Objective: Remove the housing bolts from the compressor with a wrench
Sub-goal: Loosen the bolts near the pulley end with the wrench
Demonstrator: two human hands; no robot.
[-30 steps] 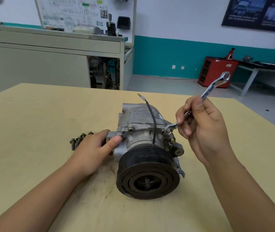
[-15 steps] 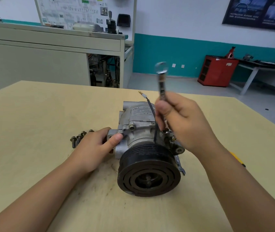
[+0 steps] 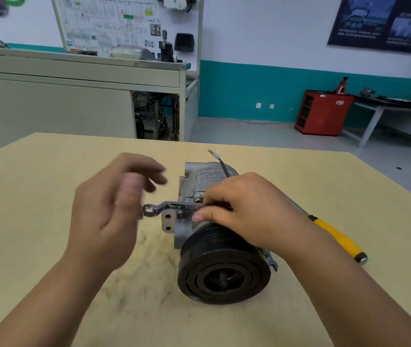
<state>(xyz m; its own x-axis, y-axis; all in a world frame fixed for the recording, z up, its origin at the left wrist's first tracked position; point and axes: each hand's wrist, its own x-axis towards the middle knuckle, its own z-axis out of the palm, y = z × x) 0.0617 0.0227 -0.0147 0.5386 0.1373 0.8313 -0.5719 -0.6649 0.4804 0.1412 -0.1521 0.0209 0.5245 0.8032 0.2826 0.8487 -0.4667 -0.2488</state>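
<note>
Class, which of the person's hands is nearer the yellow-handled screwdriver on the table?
Right. The right hand holds the wrench just left of the screwdriver; the left hand hovers farther left, past the compressor.

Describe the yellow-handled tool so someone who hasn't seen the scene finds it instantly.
On the tan table, find the compressor with the black pulley facing the camera. To its right, partly behind the right forearm, lies a screwdriver. It alone has a yellow handle; the wrench in the right hand is bare metal.
</note>
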